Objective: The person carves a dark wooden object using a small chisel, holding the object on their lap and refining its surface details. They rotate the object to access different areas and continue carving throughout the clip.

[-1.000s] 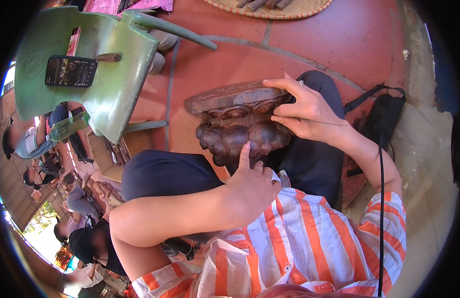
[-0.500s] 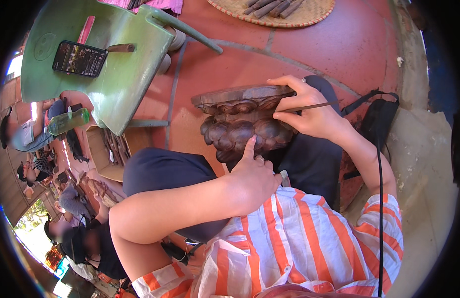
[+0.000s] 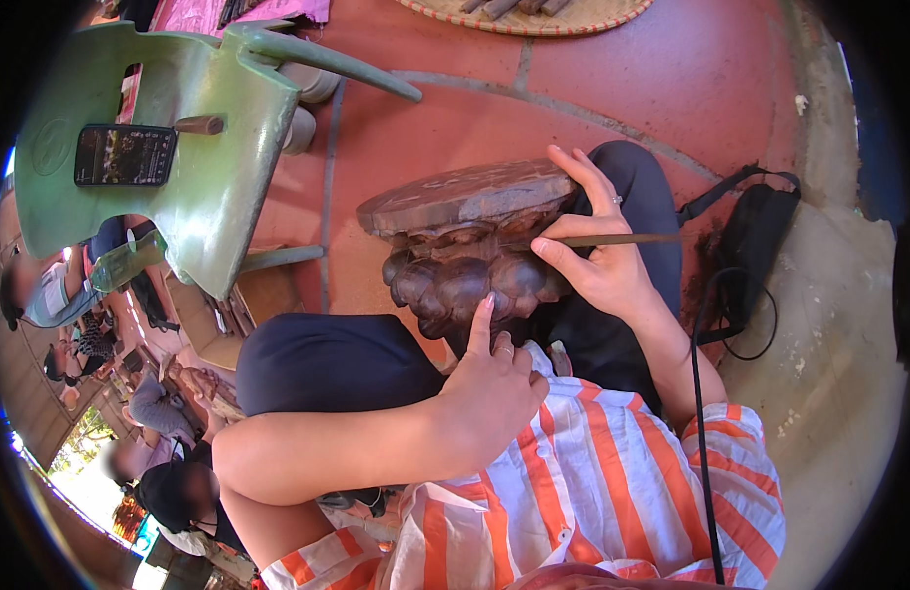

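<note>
A dark brown carved wooden piece (image 3: 465, 285) with rounded, petal-like lobes and a flat top leans between my knees, its top face tilted partly into view. My right hand (image 3: 607, 261) pinches a thin, flat, dark carving tool (image 3: 627, 239) like a pen, its far end reaching the groove under the rim. Below, my left hand (image 3: 489, 388) presses its stretched index fingertip on a lobe. Its other fingers are curled, and what they hold, if anything, is hidden. Beside them a small greyish end (image 3: 560, 359) shows.
On the left stands a green plastic chair (image 3: 204, 128) bearing a phone (image 3: 125, 154) and a wooden handle (image 3: 199, 125). A woven tray (image 3: 573, 22) with tools lies ahead. A black bag (image 3: 755, 251) rests at right. Several people sit far left, near a green bottle (image 3: 130, 261).
The carved piece has tipped so that more of its flat top shows. My right hand and the tool have shifted lower against it. The whole view has shifted a little.
</note>
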Action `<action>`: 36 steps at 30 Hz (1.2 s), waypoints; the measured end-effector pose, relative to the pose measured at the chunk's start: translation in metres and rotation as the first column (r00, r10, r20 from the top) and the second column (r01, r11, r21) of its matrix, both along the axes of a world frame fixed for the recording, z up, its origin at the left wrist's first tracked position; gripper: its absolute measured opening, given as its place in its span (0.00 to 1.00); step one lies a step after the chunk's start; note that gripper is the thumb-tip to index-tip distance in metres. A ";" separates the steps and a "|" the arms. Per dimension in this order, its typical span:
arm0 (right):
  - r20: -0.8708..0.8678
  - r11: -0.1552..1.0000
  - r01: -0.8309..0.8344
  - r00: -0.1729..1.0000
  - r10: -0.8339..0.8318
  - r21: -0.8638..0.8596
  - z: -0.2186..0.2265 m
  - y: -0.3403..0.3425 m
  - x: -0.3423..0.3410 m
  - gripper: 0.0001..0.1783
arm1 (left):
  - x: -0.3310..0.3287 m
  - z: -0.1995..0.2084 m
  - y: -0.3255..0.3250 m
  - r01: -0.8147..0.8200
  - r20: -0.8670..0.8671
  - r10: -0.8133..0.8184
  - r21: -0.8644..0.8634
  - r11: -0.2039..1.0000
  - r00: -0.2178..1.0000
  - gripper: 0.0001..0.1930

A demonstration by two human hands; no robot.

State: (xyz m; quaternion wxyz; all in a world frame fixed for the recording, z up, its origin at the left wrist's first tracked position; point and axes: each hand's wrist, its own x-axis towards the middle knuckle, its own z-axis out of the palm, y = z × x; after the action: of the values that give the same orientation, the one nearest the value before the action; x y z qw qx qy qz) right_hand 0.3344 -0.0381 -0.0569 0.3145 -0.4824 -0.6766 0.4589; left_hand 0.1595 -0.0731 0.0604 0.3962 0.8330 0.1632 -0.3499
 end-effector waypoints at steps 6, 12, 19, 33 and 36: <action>-0.074 0.989 -0.119 0.991 0.113 -0.082 -0.007 0.013 0.018 0.07 | 0.000 0.000 0.002 -0.061 0.020 0.062 -0.027 0.998 0.998 0.27; -0.020 0.995 -0.101 0.995 0.101 -0.013 0.000 0.013 0.007 0.06 | 0.001 -0.001 0.000 -0.057 0.016 0.058 -0.031 0.998 0.998 0.25; -0.057 0.987 -0.156 0.986 0.154 -0.040 -0.005 0.017 0.021 0.06 | -0.003 -0.001 0.001 -0.086 0.047 0.088 -0.045 0.995 0.995 0.25; -0.067 0.992 -0.128 0.990 0.127 -0.014 -0.008 0.012 0.023 0.05 | 0.000 0.000 0.004 -0.054 0.006 0.055 -0.075 0.996 0.998 0.27; -0.003 0.994 -0.109 0.994 0.109 0.025 0.001 0.011 0.009 0.05 | 0.002 0.001 0.005 -0.042 -0.011 0.041 -0.077 0.996 0.999 0.27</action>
State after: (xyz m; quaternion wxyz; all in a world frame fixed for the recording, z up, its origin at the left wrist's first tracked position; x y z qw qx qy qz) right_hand 0.3430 -0.0267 -0.0562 0.2966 -0.4399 -0.7068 0.4679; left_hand 0.1611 -0.0679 0.0611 0.4346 0.8118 0.1686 -0.3518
